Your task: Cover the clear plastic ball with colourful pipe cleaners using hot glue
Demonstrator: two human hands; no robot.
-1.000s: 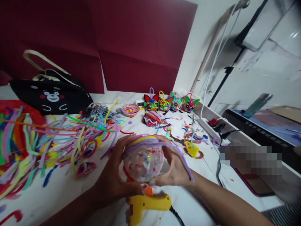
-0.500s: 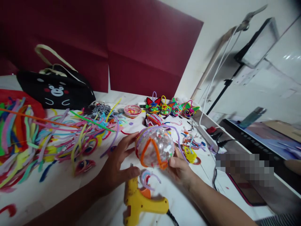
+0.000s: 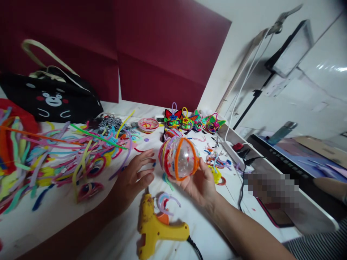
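Note:
My right hand (image 3: 202, 187) holds a clear plastic ball (image 3: 185, 162) from below and the right. Orange pipe cleaner strips curve over the ball, and its left side is covered in red, yellow and purple ones. Just left of the ball, my left hand (image 3: 131, 178) is empty, its fingers apart and not touching it. A yellow hot glue gun (image 3: 159, 231) lies below the hands on the white table, nozzle pointing away from me. Beside its nozzle rests a curled lilac pipe cleaner piece (image 3: 172, 198).
Many coloured pipe cleaners (image 3: 59, 155) spread over the left side. A black bag (image 3: 51, 97) stands behind them. At the back sit a small bowl (image 3: 148, 124) and several colourful animal-face ornaments (image 3: 187, 122). On the right are a power strip (image 3: 234, 153), a phone (image 3: 276, 213) and another person's arm (image 3: 329, 189).
The ball has turned in my right hand, bringing a clearer face with orange strips forward. My left hand has come away from it. A long lilac pipe cleaner no longer shows over the ball.

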